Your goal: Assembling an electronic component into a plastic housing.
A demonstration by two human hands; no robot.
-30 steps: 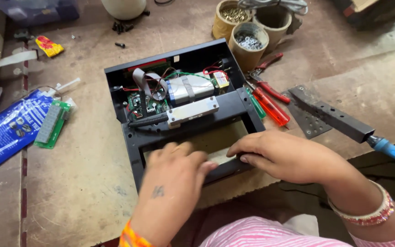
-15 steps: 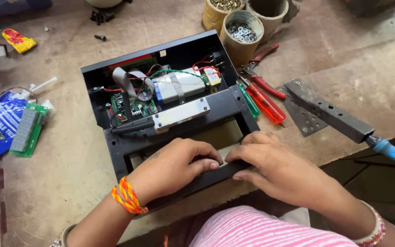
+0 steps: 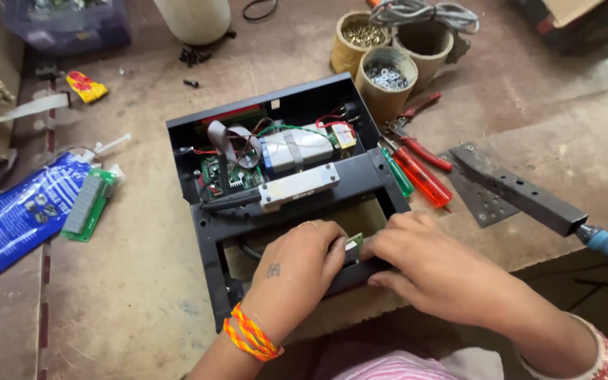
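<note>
An open black metal device case (image 3: 209,246) lies on the wooden workbench, showing a green circuit board (image 3: 221,177), a grey ribbon cable, a silver battery block (image 3: 295,151) and a metal bar (image 3: 298,187). My left hand (image 3: 297,264) and my right hand (image 3: 427,264) meet at the case's near edge. Both pinch a small green board piece (image 3: 354,243) between their fingertips, over the front bar of the case. An orange thread band circles my left wrist and a beaded bracelet my right.
Red-handled screwdrivers and pliers (image 3: 420,165) lie right of the case, beside a black perforated metal bar (image 3: 518,190) with a blue handle. Cardboard tubs of screws and washers (image 3: 386,81) stand behind. A blue packet (image 3: 15,218) and a green board (image 3: 89,204) lie at the left.
The view has shifted so the case sits further right and lower. My hands have closed together at the near edge, and a small green board piece now shows between the fingertips.
</note>
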